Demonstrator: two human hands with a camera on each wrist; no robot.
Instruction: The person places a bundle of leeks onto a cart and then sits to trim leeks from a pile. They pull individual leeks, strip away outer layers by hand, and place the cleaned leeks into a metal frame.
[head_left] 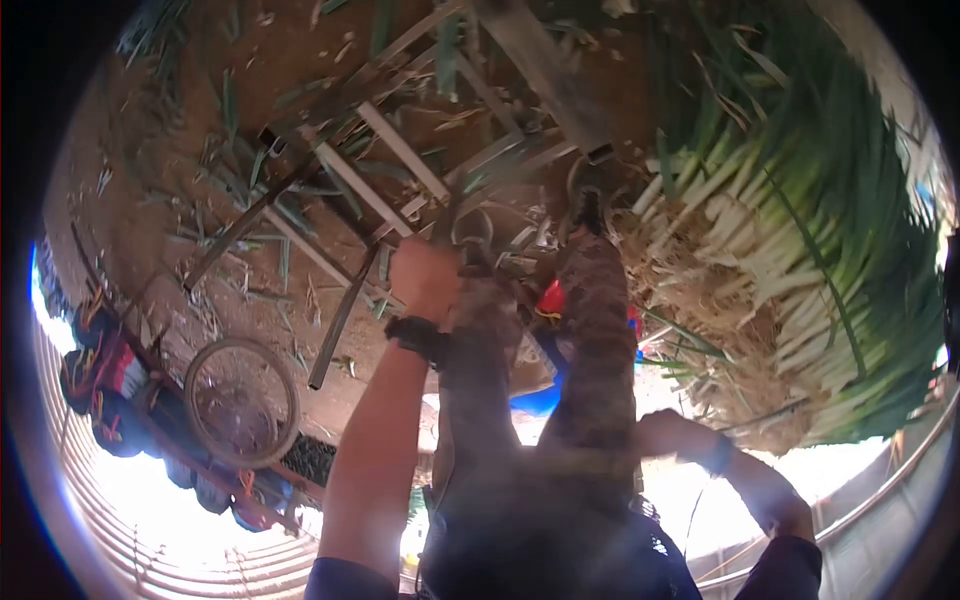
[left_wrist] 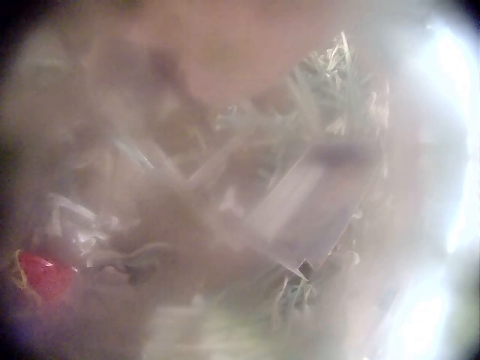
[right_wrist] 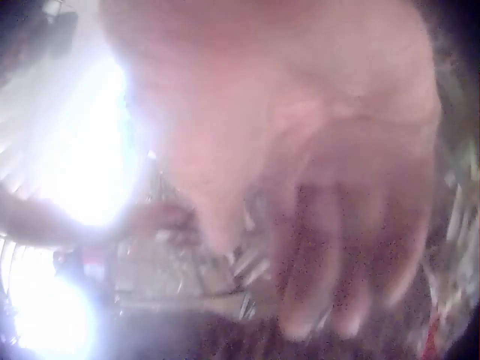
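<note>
My left hand [head_left: 428,280], with a dark band at the wrist, is over my left shin, close to the metal frame lying on the ground. The left wrist view is blurred and shows only part of that hand [left_wrist: 232,56] at the top; I cannot tell whether its fingers hold anything. Beside my right thigh is my right hand [head_left: 675,435], nothing in its grasp. In the right wrist view its fingers [right_wrist: 307,277] hang relaxed and spaced apart. A large heap of green onions [head_left: 760,270] lies to my right, roots toward me.
A metal frame [head_left: 350,180] of square bars spreads over the soil in front, among cut green leaves. A wheel [head_left: 241,402] is at the left, near dark and red bundles [head_left: 115,390]. Something red [head_left: 551,298] and a blue sheet [head_left: 540,398] show between my legs.
</note>
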